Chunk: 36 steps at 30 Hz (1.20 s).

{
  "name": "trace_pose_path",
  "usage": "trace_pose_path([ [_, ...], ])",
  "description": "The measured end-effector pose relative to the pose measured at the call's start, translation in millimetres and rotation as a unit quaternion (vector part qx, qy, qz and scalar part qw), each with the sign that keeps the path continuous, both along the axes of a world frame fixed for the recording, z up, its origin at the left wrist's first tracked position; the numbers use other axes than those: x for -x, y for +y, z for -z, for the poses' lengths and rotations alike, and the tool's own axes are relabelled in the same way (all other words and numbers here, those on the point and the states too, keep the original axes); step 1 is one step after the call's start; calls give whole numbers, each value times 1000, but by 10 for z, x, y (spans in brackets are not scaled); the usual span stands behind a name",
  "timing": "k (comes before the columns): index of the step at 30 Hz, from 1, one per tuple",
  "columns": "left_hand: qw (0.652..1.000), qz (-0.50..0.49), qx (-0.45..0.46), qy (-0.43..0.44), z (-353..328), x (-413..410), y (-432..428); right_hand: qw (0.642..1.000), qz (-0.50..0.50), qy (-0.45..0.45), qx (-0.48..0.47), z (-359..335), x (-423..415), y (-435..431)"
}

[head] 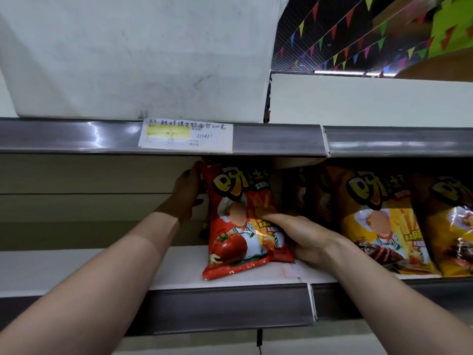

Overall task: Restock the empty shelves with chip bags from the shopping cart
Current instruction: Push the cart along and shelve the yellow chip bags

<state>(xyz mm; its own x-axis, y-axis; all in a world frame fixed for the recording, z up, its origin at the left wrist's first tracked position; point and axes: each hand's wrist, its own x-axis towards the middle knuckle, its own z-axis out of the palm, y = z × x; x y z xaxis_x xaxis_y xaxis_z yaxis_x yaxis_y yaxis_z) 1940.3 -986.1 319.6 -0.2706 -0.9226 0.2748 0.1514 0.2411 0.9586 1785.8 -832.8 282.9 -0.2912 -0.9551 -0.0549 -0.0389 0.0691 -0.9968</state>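
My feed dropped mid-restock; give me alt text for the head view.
Both hands hold a red tomato chip bag upright on the white shelf: left hand holding its upper left edge, right hand gripping its right side. Yellow chip bags stand to its right; a handwritten label hangs above.

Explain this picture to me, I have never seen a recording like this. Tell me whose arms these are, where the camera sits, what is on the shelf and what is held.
There is no machine here. The two bare arms belong to a person wearing a wide-angle camera on the head, so you see what they see. They face a store shelf. The right hand holds a red chip bag standing on it, thumb on the front. The left hand holds the bag's upper left edge. Yellow chip bags stand to the right. A handwritten price label sits on the shelf edge above.
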Motion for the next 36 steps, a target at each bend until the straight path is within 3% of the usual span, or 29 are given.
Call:
trace_pose_path([
  [3,999,40,-10,3,10,-48,158,999,20,-33,36,-61,-126,-178],
  [6,999,37,13,-24,54,17,283,997,16,16,73,-66,-229,-363],
  [13,996,-6,47,-75,188,197,350,998,24,46,25,37,-193,-403],
  [16,994,5,60,-89,104,113,305,995,73,6,66,-85,-183,-435],
  [19,999,41,29,-20,-89,30,421,985,137,1,109,-281,-229,-518],
  [24,993,67,-85,55,-263,80,75,980,121,27,154,-522,-301,-701],
  [29,979,137,-82,130,-188,148,-31,979,132,32,151,-558,-245,-806],
  [32,986,127,-33,107,-201,181,-40,978,145,20,148,-536,-259,-796],
  [36,988,109,-63,86,-128,222,-66,977,138,17,164,-500,-204,-823],
])
